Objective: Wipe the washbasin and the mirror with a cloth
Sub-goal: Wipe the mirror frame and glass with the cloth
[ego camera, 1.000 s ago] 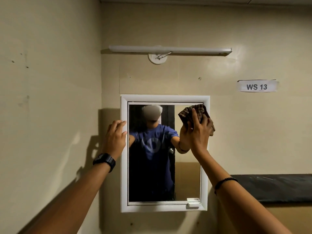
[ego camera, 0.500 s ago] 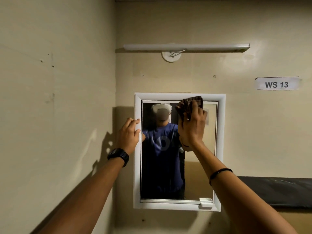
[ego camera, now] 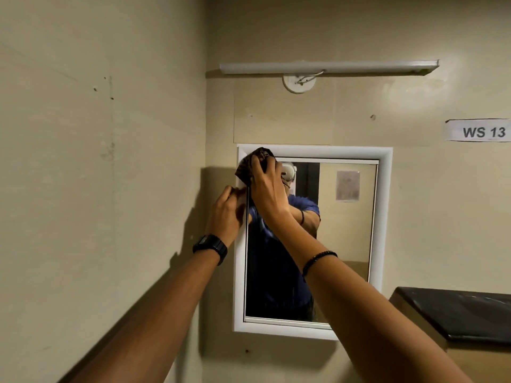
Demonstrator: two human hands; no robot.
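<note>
sweeping leftward along the top of the glass, the right hand point(ego camera: 266, 186) has carried the cloth point(ego camera: 253, 167) from the upper right corner of the mirror point(ego camera: 345, 239) a second ago to its upper left corner now, near the middle of the frame. the dark, patterned cloth is bunched under the clenched fingers and pressed where glass meets the white frame point(ego camera: 385, 217). the left hand point(ego camera: 227, 214) has stayed on the frame's left edge, fingers curled against it, apparently steadying it; whether it truly grips the edge i cannot tell. a black watch point(ego camera: 210, 247) sits on that wrist and a bead bracelet point(ego camera: 318, 260) on the right one.

judging from this, one pass along the top strip is done, and the lower glass likely remains to be wiped.

the washbasin is not in view, so its state cannot be judged. no container shows either; only a dark-topped ledge point(ego camera: 456, 310) at lower right, a light fitting point(ego camera: 329, 67) above the mirror, and a label reading ws 13 point(ego camera: 482, 131) at right.
</note>
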